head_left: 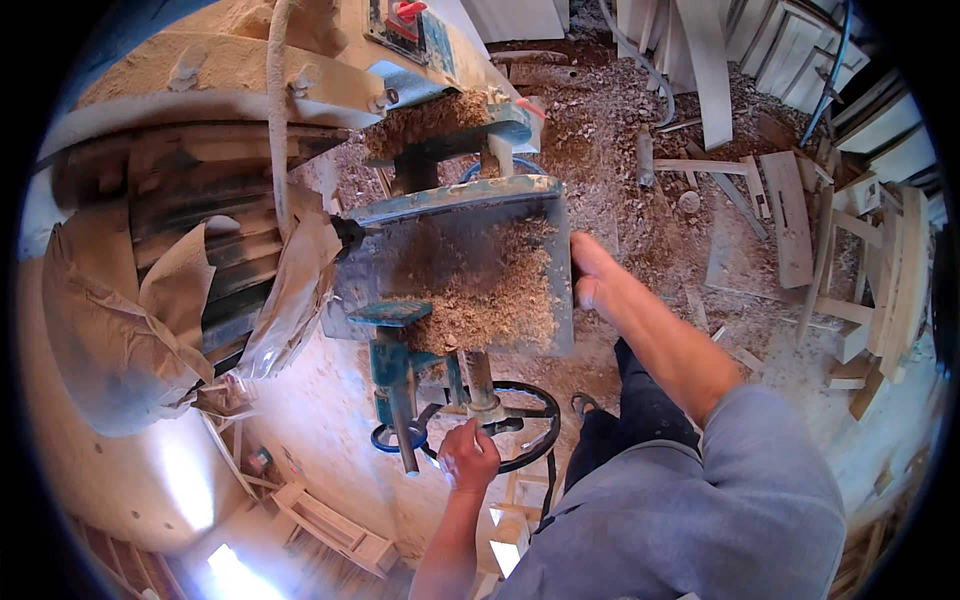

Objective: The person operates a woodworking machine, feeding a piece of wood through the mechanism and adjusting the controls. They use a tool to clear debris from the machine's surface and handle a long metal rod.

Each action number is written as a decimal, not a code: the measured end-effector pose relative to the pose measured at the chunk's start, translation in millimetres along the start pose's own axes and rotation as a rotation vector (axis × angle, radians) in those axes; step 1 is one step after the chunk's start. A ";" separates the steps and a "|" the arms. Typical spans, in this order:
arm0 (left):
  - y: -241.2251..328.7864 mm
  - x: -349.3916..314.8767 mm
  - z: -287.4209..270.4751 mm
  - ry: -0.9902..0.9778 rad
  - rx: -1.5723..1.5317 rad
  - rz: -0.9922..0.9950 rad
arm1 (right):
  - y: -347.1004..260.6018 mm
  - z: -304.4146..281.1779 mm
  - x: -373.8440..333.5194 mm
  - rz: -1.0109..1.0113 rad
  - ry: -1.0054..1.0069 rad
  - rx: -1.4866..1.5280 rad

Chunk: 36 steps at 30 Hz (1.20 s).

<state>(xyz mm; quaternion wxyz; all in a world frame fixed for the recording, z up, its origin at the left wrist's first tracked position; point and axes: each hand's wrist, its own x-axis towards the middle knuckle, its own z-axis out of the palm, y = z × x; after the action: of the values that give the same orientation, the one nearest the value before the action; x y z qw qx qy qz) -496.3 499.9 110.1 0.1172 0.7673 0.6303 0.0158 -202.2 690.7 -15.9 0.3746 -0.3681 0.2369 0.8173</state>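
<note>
A woodworking machine stands before me, its grey metal table point(470, 235) partly covered with wood shavings point(490, 310). My right hand point(592, 268) is closed at the table's right edge; some of its fingers are hidden there. Below the table, my left hand point(470, 455) is closed at the left side of a black handwheel point(545, 445). That wheel sits at the foot of a metal post. Beside it are a smaller blue handwheel point(382, 437) and a green bracket point(390, 313) with a metal rod point(403, 425) pointing down.
A dusty motor point(240, 270), partly wrapped in torn plastic sheet point(110, 320), fills the left side. A cable point(278, 110) hangs over it. Shavings and loose boards point(785, 215) litter the floor at right, near curved wooden frames point(895, 280). A wooden frame point(335, 530) lies at lower left.
</note>
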 end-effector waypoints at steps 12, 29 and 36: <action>-2.4 -0.8 -0.1 -0.048 -0.032 0.002 | 21.1 -54.2 0.0 -0.665 -0.123 -0.937; 0.4 -3.2 -4.9 0.065 -0.048 0.025 | 29.2 -60.6 32.8 -0.183 0.000 -0.034; 2.1 -3.8 -7.9 0.085 -0.029 0.014 | 12.9 -41.5 25.4 -0.583 -0.018 -0.533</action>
<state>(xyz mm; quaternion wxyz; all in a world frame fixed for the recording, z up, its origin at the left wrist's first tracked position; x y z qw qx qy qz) -496.4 497.2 118.6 0.1012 0.7684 0.6292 0.0582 -206.1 666.5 -59.8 0.4841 -0.4971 -0.1014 0.7129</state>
